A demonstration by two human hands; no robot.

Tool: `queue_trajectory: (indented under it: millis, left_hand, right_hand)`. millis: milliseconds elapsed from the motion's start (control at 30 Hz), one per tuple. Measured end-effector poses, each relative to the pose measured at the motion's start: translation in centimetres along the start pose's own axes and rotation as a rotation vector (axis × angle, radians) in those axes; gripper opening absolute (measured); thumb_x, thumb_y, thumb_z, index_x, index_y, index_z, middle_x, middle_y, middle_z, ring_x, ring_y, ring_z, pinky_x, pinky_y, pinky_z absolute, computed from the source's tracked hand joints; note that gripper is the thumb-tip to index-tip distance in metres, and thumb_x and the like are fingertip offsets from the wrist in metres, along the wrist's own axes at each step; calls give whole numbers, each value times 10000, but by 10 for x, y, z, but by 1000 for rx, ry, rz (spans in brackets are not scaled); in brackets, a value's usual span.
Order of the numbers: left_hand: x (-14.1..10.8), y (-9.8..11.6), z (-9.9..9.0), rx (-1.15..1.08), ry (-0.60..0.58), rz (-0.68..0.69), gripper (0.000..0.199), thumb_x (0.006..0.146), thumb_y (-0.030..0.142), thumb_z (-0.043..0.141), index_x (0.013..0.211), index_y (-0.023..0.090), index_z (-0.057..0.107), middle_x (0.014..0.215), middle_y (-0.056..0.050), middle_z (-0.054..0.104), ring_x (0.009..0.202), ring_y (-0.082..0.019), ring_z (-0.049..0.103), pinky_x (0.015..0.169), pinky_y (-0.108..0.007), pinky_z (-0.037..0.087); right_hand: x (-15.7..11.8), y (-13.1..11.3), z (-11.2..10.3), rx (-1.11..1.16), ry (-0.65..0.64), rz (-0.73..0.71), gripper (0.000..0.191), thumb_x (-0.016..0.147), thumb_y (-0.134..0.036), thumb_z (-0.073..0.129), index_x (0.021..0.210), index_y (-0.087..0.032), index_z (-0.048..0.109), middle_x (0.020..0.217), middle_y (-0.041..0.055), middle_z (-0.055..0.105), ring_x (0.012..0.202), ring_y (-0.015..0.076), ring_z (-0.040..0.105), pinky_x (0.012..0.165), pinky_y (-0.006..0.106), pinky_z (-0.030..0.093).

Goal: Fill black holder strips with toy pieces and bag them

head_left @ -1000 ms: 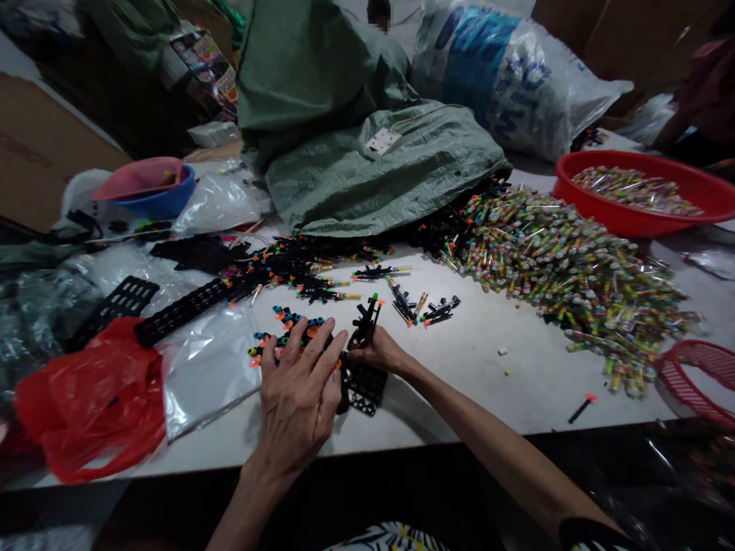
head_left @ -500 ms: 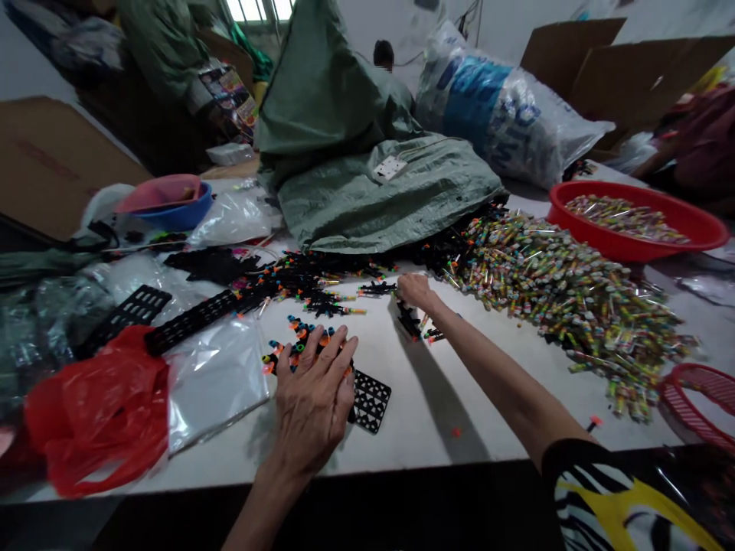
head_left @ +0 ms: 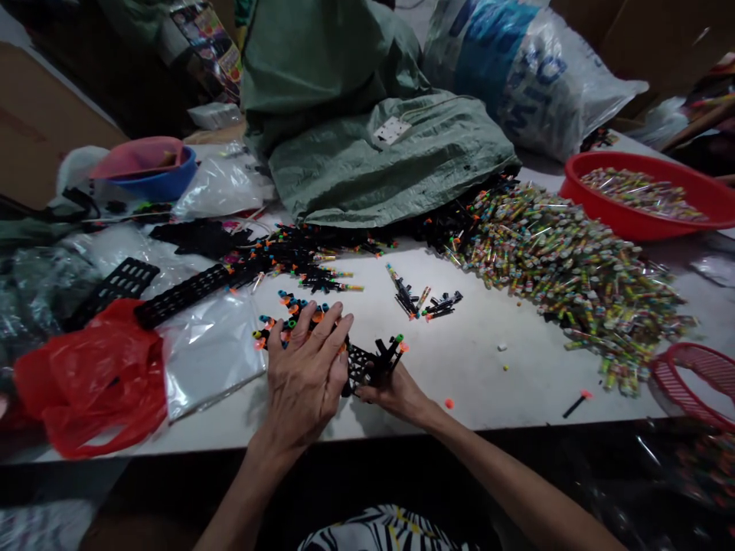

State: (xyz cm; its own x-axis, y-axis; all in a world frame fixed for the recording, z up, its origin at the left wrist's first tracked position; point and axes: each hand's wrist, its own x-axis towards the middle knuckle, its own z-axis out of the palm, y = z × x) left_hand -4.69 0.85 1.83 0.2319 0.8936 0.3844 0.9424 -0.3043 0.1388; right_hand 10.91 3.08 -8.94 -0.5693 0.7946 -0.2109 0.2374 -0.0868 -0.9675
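Observation:
My left hand (head_left: 307,367) lies spread, palm down, over a cluster of small black toy guns with blue and orange tips (head_left: 292,306). Right beside it, my right hand (head_left: 396,392) is closed around a black toy gun (head_left: 387,356) with a green tip and an orange piece, at the black perforated tray (head_left: 359,366). Part of the tray is hidden by both hands. Farther back on the white table (head_left: 459,352), a few loose black toy guns (head_left: 439,304) lie beside a small clear tube.
A large heap of colourful small tubes (head_left: 563,268) covers the right side, with a red basin (head_left: 643,199) behind and a red basket (head_left: 694,383) near the edge. Green sacking (head_left: 390,168) stands at the back; a red bag (head_left: 92,375) and clear bags (head_left: 212,352) lie left.
My right hand has come back toward me from the loose guns and now holds a toy gun at the tray. My left hand stays over the cluster. The view has tilted down.

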Motion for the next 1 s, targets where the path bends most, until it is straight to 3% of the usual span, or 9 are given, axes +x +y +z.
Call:
queue_trajectory:
  millis: [167,333,367,433,467,667,800,867,1000]
  left_hand:
    - [-2,0,-1,9,5,28,446,859,312,388,1294,219,425,1364,-42,420,1308,-286,272,1034,-520,151]
    - [-2,-2,1,26,9,35,492,836,402,438,1291,216,426,1365,-62,417,1300,-312,279,1016,-531,173]
    - [-1,-2,1,26,13,37,476,837,383,438,1285,221,435,1359,-60,426,1298,-310,284,1016,-530,175]
    - [-1,-2,1,28,23,42,454,839,351,433,1274,225,446,1350,-57,438,1295,-305,293,1019,-530,175]
    - [-1,-2,1,32,26,44,446,841,338,430,1271,222,450,1348,-58,440,1294,-302,297,1020,-528,174]
    - [-2,0,0,50,29,43,433,848,319,419,1265,206,449,1357,-51,429,1297,-287,293,1020,-515,178]
    - [-3,-1,2,28,38,35,440,842,321,424,1268,211,446,1353,-51,435,1298,-287,290,1018,-511,176]
    - [-3,-2,2,20,35,36,445,838,315,427,1271,215,443,1351,-49,439,1300,-286,287,1018,-509,175]
    - [-3,-3,2,9,36,40,455,828,303,430,1276,219,439,1353,-47,437,1301,-279,287,1031,-501,164]
  right_hand:
    - [-7,-9,13,-692,12,-119,224,756,-122,504,953,-149,606,933,94,644,752,180,583,648,266,431]
    - [36,-39,-37,-882,-389,-117,194,728,-146,584,909,-180,645,849,26,661,704,155,583,608,226,410]
    - [52,-45,-56,-920,-359,-135,248,731,-103,567,954,-186,636,885,24,658,719,148,580,621,225,408]
    - [83,-54,-93,-1159,30,-146,311,790,-48,459,1041,-167,599,1090,92,599,845,182,567,685,272,398]
    - [96,-56,-110,-1269,94,-166,307,809,-40,421,1033,-154,598,1178,122,547,912,207,550,712,298,390]
    - [103,-38,-160,-1395,68,-159,244,825,-37,380,887,-128,597,1033,136,581,873,207,557,682,289,373]
    - [66,-27,-139,-1187,285,-62,221,845,-124,382,1018,-105,520,964,127,583,785,194,567,624,274,386]
    - [48,-21,-105,-729,335,-3,210,799,-181,479,998,-122,510,817,57,592,677,158,555,573,247,397]
    - [30,-6,-31,75,182,25,201,660,-255,647,793,-149,540,677,-8,548,567,114,509,528,229,417]
